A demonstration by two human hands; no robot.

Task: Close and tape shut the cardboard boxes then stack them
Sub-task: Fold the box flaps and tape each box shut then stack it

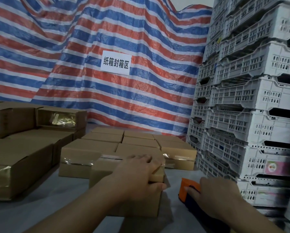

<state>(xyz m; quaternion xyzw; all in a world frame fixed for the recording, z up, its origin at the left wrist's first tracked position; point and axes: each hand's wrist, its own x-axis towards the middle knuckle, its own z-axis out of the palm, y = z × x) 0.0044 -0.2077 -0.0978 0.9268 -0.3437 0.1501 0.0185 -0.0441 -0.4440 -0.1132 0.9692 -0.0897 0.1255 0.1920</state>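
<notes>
You had a grey floor [40, 199] carrying everything. Nearest you sat one box [107, 175], closed, touching the floor. Just behind it lay a block of closed boxes [105, 142], packed edge to edge in rows, clear tape on the front faces. To your left was a bigger box [19, 158], tape on its near end, with more boxes [29, 118] piled behind it. Right of the near box, a tape gun [189, 187], orange and black, rested on the floor. Far right, white crates [251, 115] stood stacked on the floor, just beside the block. Whether the gun touched the near box couldn't be told.
</notes>
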